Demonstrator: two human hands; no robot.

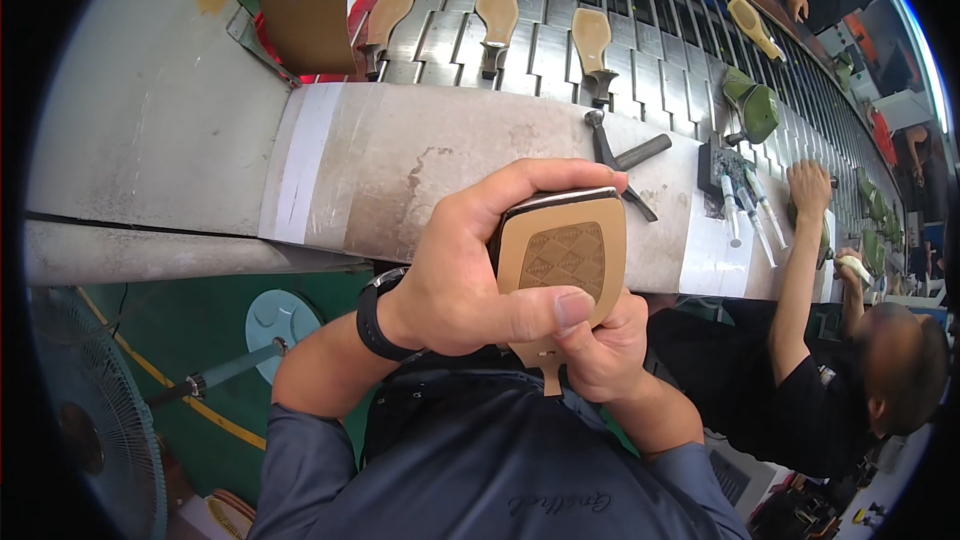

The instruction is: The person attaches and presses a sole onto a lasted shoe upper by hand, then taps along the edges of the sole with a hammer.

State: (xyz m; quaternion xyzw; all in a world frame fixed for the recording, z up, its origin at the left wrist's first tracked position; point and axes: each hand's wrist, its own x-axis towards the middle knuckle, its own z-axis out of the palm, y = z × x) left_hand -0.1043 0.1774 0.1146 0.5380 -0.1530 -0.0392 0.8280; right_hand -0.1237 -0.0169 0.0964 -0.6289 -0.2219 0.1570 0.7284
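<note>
Close in front of my body is a tan shoe sole [562, 270] with a darker patterned patch in its middle. The sole lies against a dark, shiny shoe piece, of which only an edge shows at the top. A narrow tan strip runs down from the sole's lower end. My left hand [480, 260] wraps around the left side and the top edge, its thumb across the face of the sole. Lower down on the right, my right hand [608, 348] grips the same piece, thumb pressed near the sole's lower edge. Both hands' far fingertips are partly hidden behind it.
A hammer [612, 165] lies on the pale bench [400, 165] beyond my hands. Farther off, several tan-soled shoe pieces [592, 35] stand on a metal slatted conveyor [440, 50]. White-handled brushes or tubes [748, 210] lie right. A co-worker [800, 370] works there; a fan [95, 430] stands left.
</note>
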